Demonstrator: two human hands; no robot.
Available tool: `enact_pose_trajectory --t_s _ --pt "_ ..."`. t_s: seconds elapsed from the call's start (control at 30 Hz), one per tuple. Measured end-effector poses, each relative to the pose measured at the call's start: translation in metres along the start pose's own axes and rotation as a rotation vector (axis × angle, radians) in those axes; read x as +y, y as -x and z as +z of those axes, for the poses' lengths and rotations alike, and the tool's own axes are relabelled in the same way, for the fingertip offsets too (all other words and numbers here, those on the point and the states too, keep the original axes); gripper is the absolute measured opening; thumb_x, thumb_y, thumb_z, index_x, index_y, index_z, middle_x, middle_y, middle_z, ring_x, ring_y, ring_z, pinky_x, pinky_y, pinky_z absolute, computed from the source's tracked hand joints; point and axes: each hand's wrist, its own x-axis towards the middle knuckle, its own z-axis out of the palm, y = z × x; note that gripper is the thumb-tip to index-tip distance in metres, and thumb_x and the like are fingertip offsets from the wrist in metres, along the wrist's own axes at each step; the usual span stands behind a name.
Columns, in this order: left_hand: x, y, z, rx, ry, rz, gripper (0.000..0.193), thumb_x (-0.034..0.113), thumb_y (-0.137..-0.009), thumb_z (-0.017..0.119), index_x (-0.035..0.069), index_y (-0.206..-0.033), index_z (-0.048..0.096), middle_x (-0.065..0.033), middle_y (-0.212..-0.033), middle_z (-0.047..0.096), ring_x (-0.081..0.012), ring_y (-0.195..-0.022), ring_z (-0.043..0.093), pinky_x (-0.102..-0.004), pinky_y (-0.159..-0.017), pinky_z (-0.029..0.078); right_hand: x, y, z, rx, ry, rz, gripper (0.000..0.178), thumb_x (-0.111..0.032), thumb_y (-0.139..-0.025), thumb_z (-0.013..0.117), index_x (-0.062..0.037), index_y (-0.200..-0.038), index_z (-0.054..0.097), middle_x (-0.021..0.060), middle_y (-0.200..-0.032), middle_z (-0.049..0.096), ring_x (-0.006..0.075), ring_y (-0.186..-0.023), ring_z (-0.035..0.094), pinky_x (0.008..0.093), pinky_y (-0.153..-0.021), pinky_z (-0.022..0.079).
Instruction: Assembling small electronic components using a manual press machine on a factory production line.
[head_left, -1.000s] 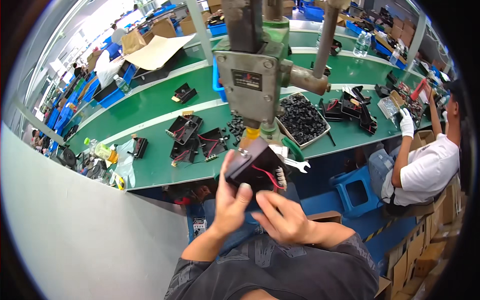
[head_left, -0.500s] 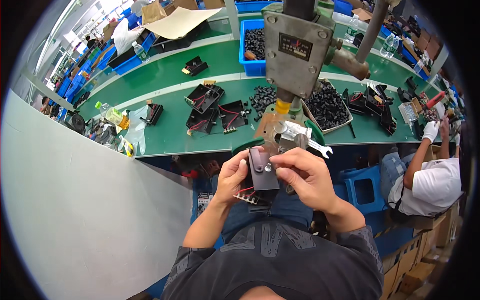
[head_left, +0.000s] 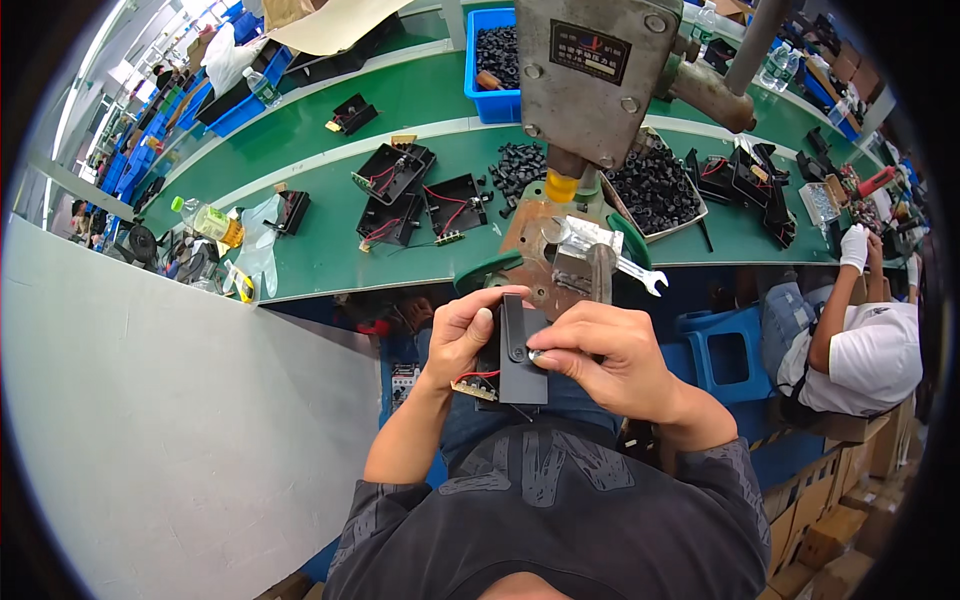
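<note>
Lengthwise, black box (head_left: 525, 380) points away from me (wired board (head_left: 474, 388) nearest); left hand (head_left: 454, 345) clamps it, curled right hand (head_left: 625, 362) pinches metal knob (head_left: 534, 355).

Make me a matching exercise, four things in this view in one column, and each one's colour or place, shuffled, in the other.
1. Open-ended wrench
2. Black housing with red wires
3. Plastic stool
4. Press collar

A. Blue
B. Yellow
C. Silver
D. In the left hand

Pairs: 1-C, 2-D, 3-A, 4-B.
</note>
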Motion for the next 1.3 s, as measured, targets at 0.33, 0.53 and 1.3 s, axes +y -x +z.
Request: enact_pose_trajectory --t_s 0.33,0.53,1.3 --pt "0.004 0.003 0.016 0.144 -0.316 0.177 0.043 0.028 -0.106 0.054 -0.009 -0.124 0.065 -0.0172 -0.101 0.075 -0.0194 -0.092 0.072 -0.0291 -0.084 0.054 0.017 0.014 0.016 0.231 0.187 -0.271 0.033 0.013 -0.066 0.07 -0.0001 -0.096 0.071 0.0094 -0.084 0.069 0.0249 -0.07 0.069 0.0328 -0.06 0.055" --pt "0.007 0.0 0.02 0.169 -0.419 0.265 0.049 0.033 -0.106 0.055 -0.011 -0.125 0.063 -0.0198 -0.101 0.074 -0.0216 -0.09 0.072 -0.0302 -0.082 0.055 0.02 0.016 0.013 0.241 0.199 -0.284 0.031 0.009 -0.069 0.075 -0.0009 -0.098 0.072 0.0101 -0.086 0.069 0.0256 -0.07 0.069 0.0323 -0.06 0.055" --pt "-0.031 0.001 -0.036 0.258 -0.013 0.128 0.057 0.045 -0.094 0.065 -0.004 -0.122 0.065 -0.0226 -0.101 0.069 -0.0331 -0.093 0.072 -0.0492 -0.084 0.063 0.205 -0.047 -0.126 0.72 0.215 0.404 0.021 -0.017 -0.095 0.071 0.0032 -0.1 0.068 0.0132 -0.085 0.074 0.0183 -0.081 0.072 0.0309 -0.067 0.054"
